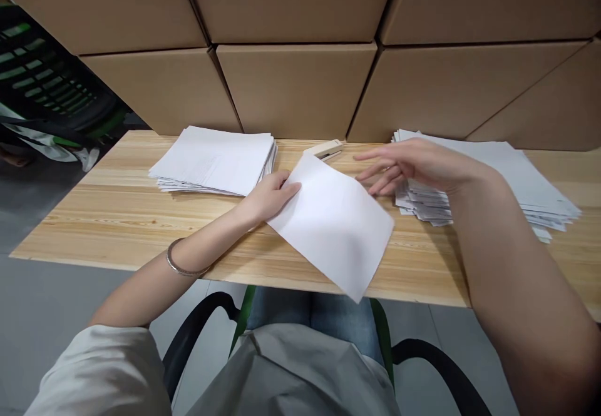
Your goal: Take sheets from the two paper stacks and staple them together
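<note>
My left hand (275,198) grips the left edge of a white sheet of paper (335,219), thumb on top and fingers underneath. The paper is tilted above the table, with its near corner reaching past the front edge. Whether it is one sheet or several, I cannot tell. To the right of the paper, my right hand (404,164) is raised with its fingers apart and nothing in them. Just beyond the paper's far corner lies a cream stapler (325,149), partly hidden by the paper. Behind my right hand and forearm sits a stack of papers (498,166).
Another paper stack (216,159) lies left of my left hand. The wooden table (117,216) backs onto a wall of cardboard boxes (295,91). Black chair armrests (197,328) flank my lap below the table edge. A dark slatted chair back (51,72) stands at the far left.
</note>
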Motion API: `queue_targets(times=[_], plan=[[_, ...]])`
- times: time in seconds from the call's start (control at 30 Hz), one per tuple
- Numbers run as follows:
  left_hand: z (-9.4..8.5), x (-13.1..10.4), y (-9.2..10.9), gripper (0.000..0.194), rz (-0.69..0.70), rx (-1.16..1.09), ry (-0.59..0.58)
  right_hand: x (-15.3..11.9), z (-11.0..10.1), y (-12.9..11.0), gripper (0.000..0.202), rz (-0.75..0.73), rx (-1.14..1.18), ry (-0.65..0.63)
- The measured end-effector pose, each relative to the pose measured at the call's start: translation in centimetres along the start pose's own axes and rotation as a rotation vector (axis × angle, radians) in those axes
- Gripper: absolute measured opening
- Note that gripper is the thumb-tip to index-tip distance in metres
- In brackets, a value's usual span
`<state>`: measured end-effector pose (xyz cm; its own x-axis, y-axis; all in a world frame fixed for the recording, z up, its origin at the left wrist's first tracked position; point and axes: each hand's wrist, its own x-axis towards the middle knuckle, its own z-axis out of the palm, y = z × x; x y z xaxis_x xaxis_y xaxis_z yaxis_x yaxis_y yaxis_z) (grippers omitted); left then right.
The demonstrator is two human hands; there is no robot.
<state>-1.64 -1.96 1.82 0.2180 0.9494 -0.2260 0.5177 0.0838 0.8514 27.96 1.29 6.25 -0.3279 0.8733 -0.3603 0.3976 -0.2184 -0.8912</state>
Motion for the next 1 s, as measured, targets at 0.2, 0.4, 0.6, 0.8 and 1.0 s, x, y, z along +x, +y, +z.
queue_targets(times=[0.2, 0.4, 0.6, 0.8, 1.0], plan=[[0.5, 0.4, -0.5, 0.041, 0.061, 0.258, 0.081, 0.8, 4.3, -0.1, 0.038, 0.087, -0.334, -0.085], [0.9, 0.5, -0.4, 0.057, 0.146, 0.495, 0.128, 1.4, 5.6, 0.2, 0.034, 0.154, -0.402, 0.030], [1.4, 0.8, 0.1, 0.052, 0.119, 0.714, 0.137, 2.1, 6.5, 0.2, 0.041, 0.080, -0.651, 0.162], [1.8, 1.5, 0.1, 0.044, 0.099, 0.794, 0.127, 2.5, 6.6, 0.4, 0.036, 0.072, -0.780, 0.228], [2.2, 1.8, 0.4, 0.048, 0.076, 0.807, 0.138, 3.6, 8.2, 1.9, 0.040, -0.244, -0.924, 0.498]])
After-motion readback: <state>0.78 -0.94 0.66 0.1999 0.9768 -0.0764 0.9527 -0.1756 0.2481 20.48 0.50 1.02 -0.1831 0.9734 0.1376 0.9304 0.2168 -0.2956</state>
